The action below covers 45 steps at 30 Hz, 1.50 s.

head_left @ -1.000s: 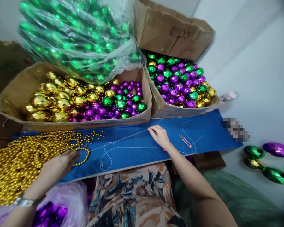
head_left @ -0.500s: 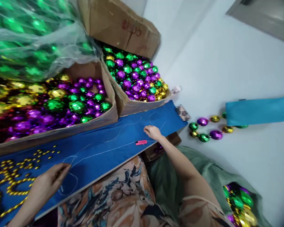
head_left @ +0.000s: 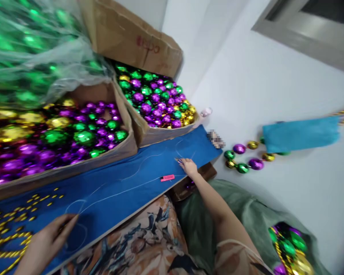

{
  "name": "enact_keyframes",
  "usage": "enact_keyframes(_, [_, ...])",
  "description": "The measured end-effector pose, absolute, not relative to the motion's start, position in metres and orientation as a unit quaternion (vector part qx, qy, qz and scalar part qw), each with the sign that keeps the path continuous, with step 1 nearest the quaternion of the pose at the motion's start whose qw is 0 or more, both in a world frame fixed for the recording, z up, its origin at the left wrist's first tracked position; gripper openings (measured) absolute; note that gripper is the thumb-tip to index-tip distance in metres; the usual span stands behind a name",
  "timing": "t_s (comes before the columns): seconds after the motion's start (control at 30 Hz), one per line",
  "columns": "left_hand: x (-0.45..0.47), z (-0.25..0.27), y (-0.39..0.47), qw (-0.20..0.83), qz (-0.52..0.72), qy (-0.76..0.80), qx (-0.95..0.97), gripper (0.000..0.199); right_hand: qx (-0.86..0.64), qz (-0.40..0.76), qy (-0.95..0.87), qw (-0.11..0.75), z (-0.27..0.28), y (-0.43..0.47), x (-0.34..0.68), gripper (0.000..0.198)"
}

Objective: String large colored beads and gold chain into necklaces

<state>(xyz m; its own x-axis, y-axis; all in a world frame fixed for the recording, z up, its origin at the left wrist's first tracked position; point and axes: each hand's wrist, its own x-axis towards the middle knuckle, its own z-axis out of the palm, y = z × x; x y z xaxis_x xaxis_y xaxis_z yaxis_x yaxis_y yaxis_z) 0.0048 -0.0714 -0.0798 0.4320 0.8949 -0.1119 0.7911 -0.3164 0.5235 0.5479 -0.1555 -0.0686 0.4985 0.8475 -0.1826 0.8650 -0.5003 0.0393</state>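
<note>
White, thin thread (head_left: 117, 194) is pinched in the left hand (head_left: 50, 236) and runs toward the right hand (head_left: 189, 167), which grasps small pointed snips (head_left: 177, 160); round golden beads (head_left: 10, 254) lie just beside the left hand.

Pale light is making the smooth white wall (head_left: 237, 91) look bright. White sparkles are shining on the round purple, green and gold plastic balls (head_left: 84, 137). The clear plastic bag of shiny green balls (head_left: 31, 49) is looking blurry. A soft shadow is lying on the long blue counter (head_left: 117, 209) by the bare left hand (head_left: 48, 240). The bottom right corner is looking dark.
</note>
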Motion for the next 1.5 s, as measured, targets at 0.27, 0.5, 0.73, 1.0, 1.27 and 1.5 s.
enact_keyframes(0.27, [0.011,-0.051,-0.086,0.329,0.142,0.541,0.761,0.036,0.757,-0.084,0.648,0.012,-0.070,-0.122,0.454,0.041])
enact_keyframes(0.5, [0.009,-0.049,-0.094,0.351,0.162,0.541,0.747,0.036,0.604,-0.105,0.790,0.003,-0.068,-0.095,0.334,0.039])
enact_keyframes(0.73, [0.006,-0.043,-0.099,0.368,0.188,0.548,0.727,0.034,0.593,-0.107,0.798,0.032,-0.078,-0.074,0.312,0.032])
enact_keyframes(1.0, [-0.006,-0.043,-0.106,0.414,0.230,0.568,0.674,0.035,0.579,-0.114,0.807,0.031,-0.070,-0.074,0.322,0.039])
enact_keyframes(1.27, [-0.006,-0.041,-0.108,0.416,0.231,0.559,0.679,0.032,0.552,-0.135,0.822,0.047,-0.063,-0.081,0.306,0.035])
enact_keyframes(1.5, [-0.011,-0.027,-0.113,0.462,0.296,0.582,0.601,0.029,0.568,-0.176,0.804,0.010,-0.074,-0.076,0.289,0.034])
